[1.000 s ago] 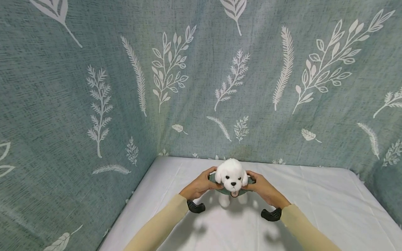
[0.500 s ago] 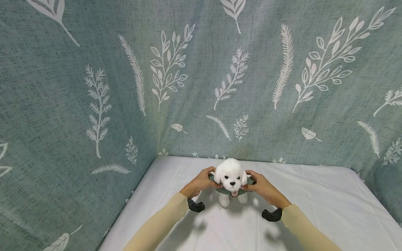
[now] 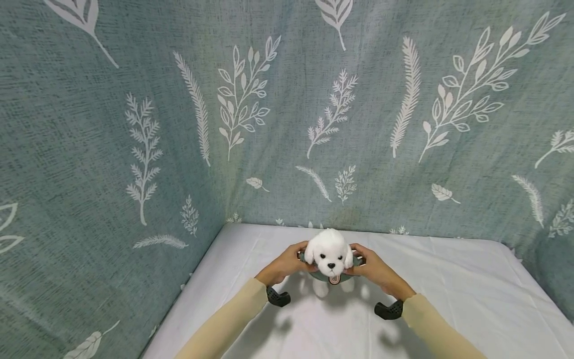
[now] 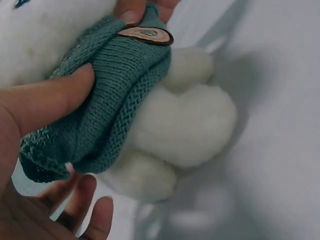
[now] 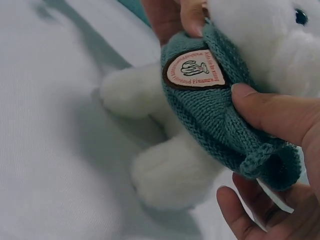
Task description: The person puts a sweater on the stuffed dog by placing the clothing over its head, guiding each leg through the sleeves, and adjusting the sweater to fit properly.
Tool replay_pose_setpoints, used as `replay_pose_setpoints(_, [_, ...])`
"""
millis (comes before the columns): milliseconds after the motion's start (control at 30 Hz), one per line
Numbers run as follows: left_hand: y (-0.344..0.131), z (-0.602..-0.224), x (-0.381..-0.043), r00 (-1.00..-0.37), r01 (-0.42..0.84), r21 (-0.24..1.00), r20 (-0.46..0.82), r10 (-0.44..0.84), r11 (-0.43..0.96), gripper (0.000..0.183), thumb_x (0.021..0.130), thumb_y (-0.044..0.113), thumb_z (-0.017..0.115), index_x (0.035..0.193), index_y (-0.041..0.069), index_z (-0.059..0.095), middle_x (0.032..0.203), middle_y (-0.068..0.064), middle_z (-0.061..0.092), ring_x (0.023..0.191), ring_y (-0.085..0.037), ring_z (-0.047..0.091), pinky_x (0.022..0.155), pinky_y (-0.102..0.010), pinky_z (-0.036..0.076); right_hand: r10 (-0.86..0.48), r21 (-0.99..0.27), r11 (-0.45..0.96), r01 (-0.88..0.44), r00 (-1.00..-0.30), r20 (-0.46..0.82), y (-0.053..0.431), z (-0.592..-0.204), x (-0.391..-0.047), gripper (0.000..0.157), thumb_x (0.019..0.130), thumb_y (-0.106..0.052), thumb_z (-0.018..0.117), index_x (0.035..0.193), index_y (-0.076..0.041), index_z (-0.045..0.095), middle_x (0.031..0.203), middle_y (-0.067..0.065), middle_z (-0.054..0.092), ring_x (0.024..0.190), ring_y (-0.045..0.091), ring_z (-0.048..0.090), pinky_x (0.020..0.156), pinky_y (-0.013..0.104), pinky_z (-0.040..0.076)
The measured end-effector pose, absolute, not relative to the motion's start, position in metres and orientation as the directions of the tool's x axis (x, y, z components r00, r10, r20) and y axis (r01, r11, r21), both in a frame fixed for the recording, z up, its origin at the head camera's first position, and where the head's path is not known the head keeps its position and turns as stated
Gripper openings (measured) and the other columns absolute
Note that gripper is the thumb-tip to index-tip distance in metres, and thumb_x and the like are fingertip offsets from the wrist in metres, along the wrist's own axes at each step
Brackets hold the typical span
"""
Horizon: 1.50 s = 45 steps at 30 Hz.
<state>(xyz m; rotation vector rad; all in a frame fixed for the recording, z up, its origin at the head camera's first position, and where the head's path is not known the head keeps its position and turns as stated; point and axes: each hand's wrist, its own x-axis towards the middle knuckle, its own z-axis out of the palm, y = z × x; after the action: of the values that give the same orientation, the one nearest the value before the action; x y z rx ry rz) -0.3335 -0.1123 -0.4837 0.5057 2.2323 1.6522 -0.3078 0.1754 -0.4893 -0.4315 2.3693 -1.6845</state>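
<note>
A white plush dog (image 3: pixel 329 249) stands on the white-covered surface, facing the head camera. Round its neck and chest sits a teal knitted garment (image 4: pixel 115 75) with an oval patch (image 5: pixel 195 70) at the front. My left hand (image 3: pixel 289 262) pinches the knit on the dog's left-of-view side, thumb on the front and fingers behind and below. On the other side my right hand (image 3: pixel 374 269) grips the knit the same way, its thumb (image 5: pixel 270 110) next to the patch. White legs (image 4: pixel 180 125) show below the knit's edge. The dog's back is hidden behind its head.
A white sheet (image 3: pixel 448 289) covers the surface. Green curtains (image 3: pixel 278 124) with white leaf prints stand behind and at the sides. Black wrist mounts (image 3: pixel 278 296) sit under both wrists, below beige sleeves (image 3: pixel 224 321).
The dog's head has tipped slightly downward, and its muzzle sits a little lower over the patch. Both hands keep their hold on the knit, with only slight movement.
</note>
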Motion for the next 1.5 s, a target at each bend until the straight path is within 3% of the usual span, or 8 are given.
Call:
replay_pose_setpoints(267, [-0.114, -0.485, -0.333, -0.852, 0.139, 0.946, -0.037, 0.522, 0.294, 0.069, 0.090, 0.024, 0.083, 0.151, 0.025, 0.051, 0.140, 0.004, 0.060, 0.132, -0.020, 0.052, 0.110, -0.047, 0.041, -0.365, -0.943, 0.318, -0.098, -0.931, -0.026, 0.175, -0.490, -0.305, 0.076, 0.090, -0.027, 0.083, 0.154, -0.011, 0.046, 0.133, 0.013, 0.056, 0.101, 0.026, 0.057, 0.088, 0.047, 0.054])
replay_pose_setpoints(467, [-0.113, -0.486, -0.334, -0.843, 0.176, 0.949, 0.009, 0.538, 0.261, 0.074, 0.088, 0.016, 0.085, 0.153, 0.022, 0.049, 0.140, 0.001, 0.060, 0.130, -0.020, 0.055, 0.106, -0.044, 0.045, -0.369, -0.920, 0.349, -0.177, -0.929, 0.038, 0.172, -0.489, -0.305, 0.068, 0.088, -0.026, 0.084, 0.148, -0.013, 0.053, 0.129, 0.008, 0.059, 0.101, 0.027, 0.054, 0.083, 0.043, 0.051])
replay_pose_setpoints(667, [-0.110, -0.488, -0.335, -0.844, 0.259, 0.934, 0.094, 0.529, 0.247, 0.063, 0.082, 0.007, 0.088, 0.139, 0.020, 0.063, 0.129, 0.001, 0.067, 0.117, -0.018, 0.062, 0.098, -0.040, 0.051, -0.356, -0.889, 0.388, -0.242, -0.929, 0.098, 0.166, -0.489, -0.303, 0.069, 0.085, -0.027, 0.087, 0.145, -0.012, 0.057, 0.133, 0.009, 0.059, 0.117, 0.029, 0.053, 0.092, 0.047, 0.049])
replay_pose_setpoints(767, [-0.108, -0.488, -0.334, -0.866, 0.278, 0.915, 0.108, 0.488, 0.292, 0.052, 0.081, 0.011, 0.090, 0.128, 0.020, 0.070, 0.121, 0.000, 0.065, 0.111, -0.019, 0.059, 0.093, -0.040, 0.050, -0.329, -0.874, 0.405, -0.269, -0.934, 0.135, 0.164, -0.490, -0.303, 0.068, 0.084, -0.025, 0.087, 0.144, -0.010, 0.058, 0.130, 0.011, 0.057, 0.120, 0.031, 0.053, 0.095, 0.052, 0.049])
replay_pose_setpoints(900, [-0.108, -0.487, -0.331, -0.900, 0.261, 0.901, 0.097, 0.425, 0.346, 0.050, 0.080, 0.019, 0.091, 0.126, 0.020, 0.072, 0.119, -0.001, 0.056, 0.108, -0.020, 0.050, 0.092, -0.043, 0.047, -0.301, -0.862, 0.425, -0.275, -0.941, 0.152, 0.163, -0.491, -0.305, 0.063, 0.084, -0.026, 0.088, 0.139, -0.011, 0.062, 0.124, 0.009, 0.056, 0.114, 0.028, 0.054, 0.094, 0.049, 0.050])
replay_pose_setpoints(1167, [-0.104, -0.482, -0.329, -0.899, 0.244, 0.933, 0.115, 0.423, 0.265, 0.052, 0.083, 0.022, 0.089, 0.130, 0.017, 0.068, 0.118, -0.004, 0.061, 0.108, -0.021, 0.058, 0.094, -0.042, 0.050, -0.280, -0.848, 0.427, -0.315, -0.937, 0.207, 0.161, -0.485, -0.304, 0.045, 0.089, -0.028, 0.083, 0.127, -0.009, 0.067, 0.127, 0.007, 0.054, 0.116, 0.027, 0.053, 0.093, 0.046, 0.051])
replay_pose_setpoints(1367, [-0.103, -0.476, -0.326, -0.900, 0.162, 0.966, 0.060, 0.433, 0.204, 0.052, 0.086, 0.026, 0.086, 0.134, 0.019, 0.066, 0.128, 0.002, 0.067, 0.119, -0.018, 0.061, 0.100, -0.042, 0.050, -0.254, -0.866, 0.423, -0.266, -0.952, 0.169, 0.160, -0.479, -0.300, 0.048, 0.090, -0.037, 0.081, 0.129, -0.014, 0.064, 0.128, 0.005, 0.063, 0.115, 0.025, 0.057, 0.090, 0.043, 0.050])
replay_pose_setpoints(1500, [-0.100, -0.473, -0.324, -0.897, 0.118, 0.975, 0.023, 0.441, 0.189, 0.044, 0.087, 0.030, 0.084, 0.126, 0.016, 0.070, 0.122, 0.001, 0.070, 0.115, -0.018, 0.063, 0.101, -0.043, 0.050, -0.248, -0.896, 0.386, -0.219, -0.960, 0.128, 0.162, -0.475, -0.296, 0.050, 0.091, -0.037, 0.080, 0.130, -0.011, 0.064, 0.129, 0.009, 0.064, 0.117, 0.026, 0.059, 0.091, 0.042, 0.051])
